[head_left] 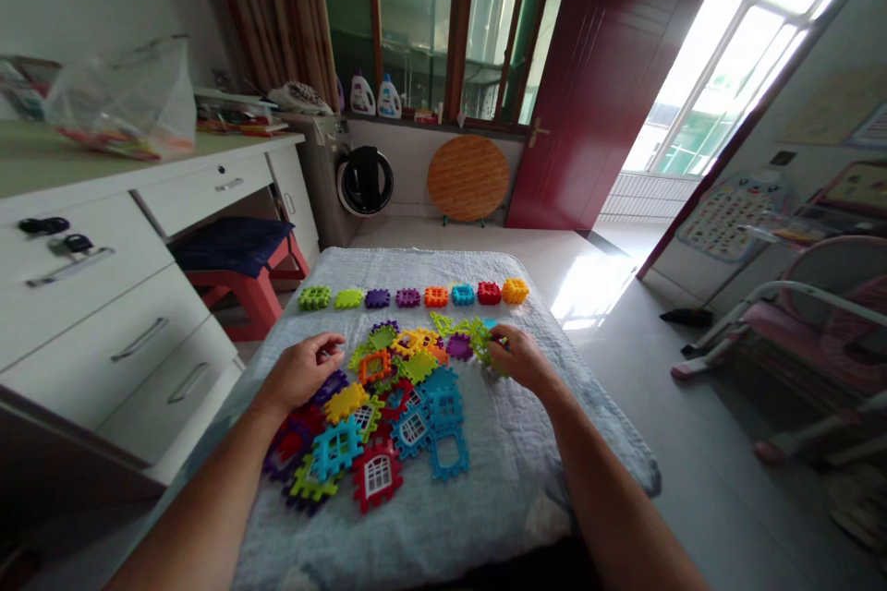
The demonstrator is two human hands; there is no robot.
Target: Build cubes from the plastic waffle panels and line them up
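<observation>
While plastic pieces (pixel 421 367) lie heaped between them, left fingers (pixel 324 346) loosely bent and parted, right fingers (pixel 505 335) touching a green piece (pixel 479 339), whether pinching I cannot tell, row of blocks (pixel 436 296) beyond both, washing machine (pixel 325 175) farther past the left fingers.

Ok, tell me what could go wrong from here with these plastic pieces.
The right hand is close to the yellow-orange pieces ending the row, so a forward nudge might push them out of line. Pieces in the heap overlap, so pulling one could drag others along. The creased cloth might shift under both if tugged.
</observation>
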